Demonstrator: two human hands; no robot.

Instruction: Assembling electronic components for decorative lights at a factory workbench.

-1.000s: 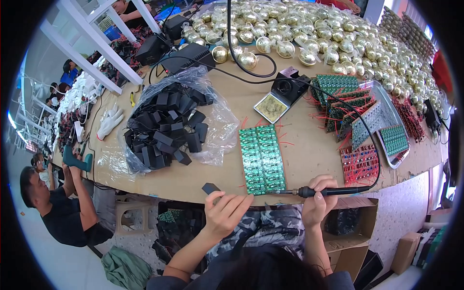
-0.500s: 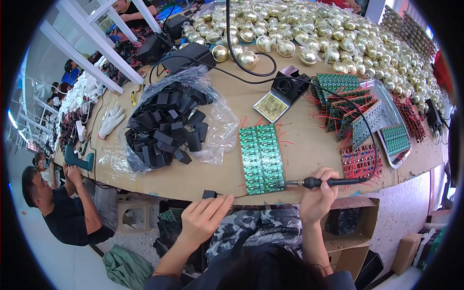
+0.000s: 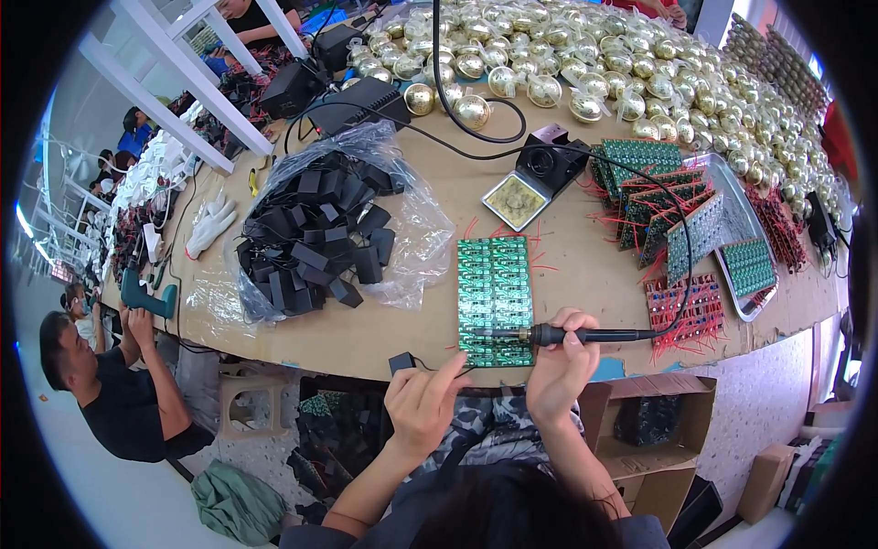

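Note:
A green circuit board panel [image 3: 494,274] lies flat at the near edge of the table. My right hand [image 3: 562,366] grips a black soldering iron [image 3: 622,336], its tip pointing left over the panel's lower rows. Whether the tip touches cannot be made out. At the panel's lower left corner, my left hand [image 3: 422,407] is closed in a pinch on a thin black wire. That wire runs from a small black box [image 3: 401,363] lying at the table edge beside the fingers. Red wires stick out from the panel's sides.
Black boxes [image 3: 311,229] fill a plastic bag on the left. Behind the panel stands a soldering iron holder [image 3: 517,201]. Stacked boards [image 3: 695,229] and a metal tray [image 3: 745,302] are at right. Gold domes [image 3: 585,82] cover the back. A co-worker [image 3: 119,384] sits at left.
The soldering iron has shifted left, from the panel's lower right corner to over its lower middle. My left hand has moved right, up to the panel's corner. The panel has turned slightly straighter.

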